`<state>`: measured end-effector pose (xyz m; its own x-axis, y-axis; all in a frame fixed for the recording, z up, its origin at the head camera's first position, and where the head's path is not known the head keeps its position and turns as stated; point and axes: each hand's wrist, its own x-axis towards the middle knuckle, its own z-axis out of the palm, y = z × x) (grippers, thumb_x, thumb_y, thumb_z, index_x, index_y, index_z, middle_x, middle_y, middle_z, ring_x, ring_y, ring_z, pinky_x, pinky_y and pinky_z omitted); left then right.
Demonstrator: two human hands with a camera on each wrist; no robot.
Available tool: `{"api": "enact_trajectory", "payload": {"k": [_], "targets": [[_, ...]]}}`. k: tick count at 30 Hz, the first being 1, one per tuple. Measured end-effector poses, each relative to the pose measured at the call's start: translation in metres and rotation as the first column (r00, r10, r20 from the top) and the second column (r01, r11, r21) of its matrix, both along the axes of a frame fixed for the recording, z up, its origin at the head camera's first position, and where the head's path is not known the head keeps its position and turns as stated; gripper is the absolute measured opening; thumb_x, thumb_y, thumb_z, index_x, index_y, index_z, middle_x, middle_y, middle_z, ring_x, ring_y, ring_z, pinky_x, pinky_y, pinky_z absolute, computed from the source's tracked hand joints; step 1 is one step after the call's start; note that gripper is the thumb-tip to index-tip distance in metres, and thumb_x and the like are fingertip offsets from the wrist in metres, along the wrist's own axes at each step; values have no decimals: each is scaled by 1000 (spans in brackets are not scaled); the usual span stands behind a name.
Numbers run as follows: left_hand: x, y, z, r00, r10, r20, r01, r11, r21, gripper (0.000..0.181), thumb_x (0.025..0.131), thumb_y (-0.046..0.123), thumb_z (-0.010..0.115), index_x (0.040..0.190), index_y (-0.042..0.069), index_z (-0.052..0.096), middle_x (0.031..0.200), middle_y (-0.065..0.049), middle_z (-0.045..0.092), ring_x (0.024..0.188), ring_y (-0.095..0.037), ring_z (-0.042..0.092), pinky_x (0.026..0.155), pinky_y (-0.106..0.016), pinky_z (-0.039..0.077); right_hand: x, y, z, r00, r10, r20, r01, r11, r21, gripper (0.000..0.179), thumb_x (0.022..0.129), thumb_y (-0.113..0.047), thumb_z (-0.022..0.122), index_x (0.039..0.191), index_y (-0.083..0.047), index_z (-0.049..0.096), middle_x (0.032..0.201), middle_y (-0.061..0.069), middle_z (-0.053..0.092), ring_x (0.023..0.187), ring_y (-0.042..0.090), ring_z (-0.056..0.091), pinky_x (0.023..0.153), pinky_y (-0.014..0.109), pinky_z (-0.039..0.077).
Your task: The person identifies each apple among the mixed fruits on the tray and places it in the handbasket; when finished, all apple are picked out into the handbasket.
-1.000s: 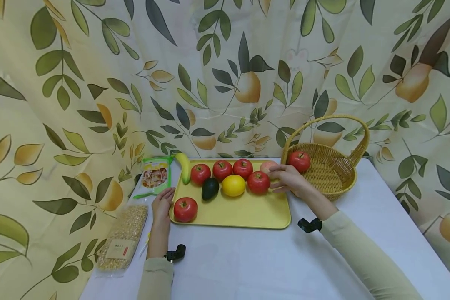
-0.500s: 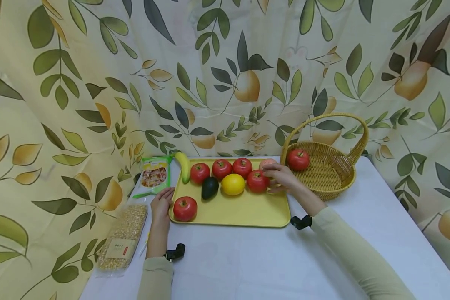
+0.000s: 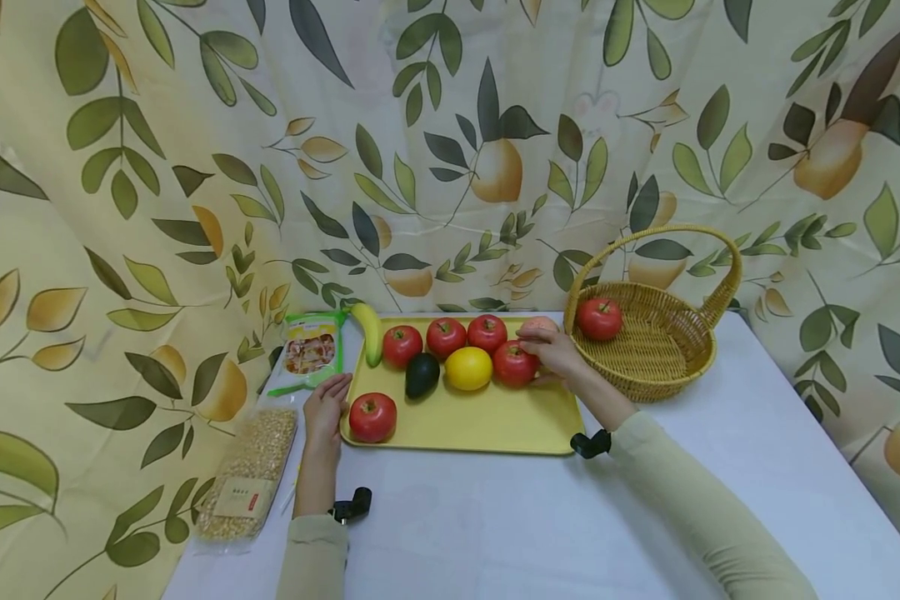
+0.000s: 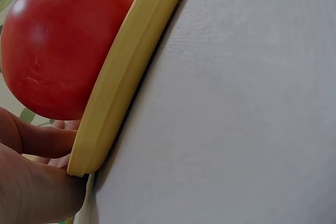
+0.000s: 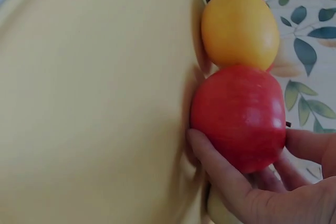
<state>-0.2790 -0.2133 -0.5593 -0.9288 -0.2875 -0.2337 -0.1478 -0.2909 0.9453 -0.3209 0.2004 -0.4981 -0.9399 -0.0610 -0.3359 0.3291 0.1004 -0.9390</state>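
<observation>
Head view: a yellow rectangular tray (image 3: pixel 450 429) lies between the left hand (image 3: pixel 324 408) and right hand (image 3: pixel 557 352), a golden wicker basket (image 3: pixel 648 387) right of both. The left touches the tray's rim (gripping, I cannot tell); the right clasps a round red apple (image 3: pixel 513 364) on it.

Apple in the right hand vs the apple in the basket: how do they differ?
Place: the held apple is on the yellow tray; the basket apple is inside the basket.
Contact: the right hand has its fingers around the held apple; no hand touches the basket apple.
Neighbours: the held apple is next to the lemon; the basket apple has no fruit visible beside it.
Shared: both are red and roundish.
</observation>
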Motion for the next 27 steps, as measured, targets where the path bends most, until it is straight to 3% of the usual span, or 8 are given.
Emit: {"api": "enact_trajectory", "payload": {"k": [12,19,27], "targets": [[-1,-1,-1,999,2,38,-1,1000,-18,61,91,-21,37,146,0,55,147,-16,60,139,-24,55,66,-16,45,1,-1,3,999,49,22,-48,999,-8,55,107,-13,57,159,-5,40,160,22,38,147,45,35,96,67,52],[-1,-2,-4,998,7,70,-4,999,-38,64,90,-21,38,146,4,56,146,-12,62,138,-21,56,80,-20,48,3,-1,2,999,31,28,-30,999,-41,55,106,-12,58,157,-4,42,159,22,38,146,46,34,92,68,53],[0,-2,-1,998,2,63,-1,1000,-15,66,88,-23,38,147,3,55,147,-13,61,138,-22,56,95,-26,49,8,4,8,998,28,52,-26,999,-40,56,105,-13,57,158,-8,42,159,23,34,132,47,46,92,66,54]]}}
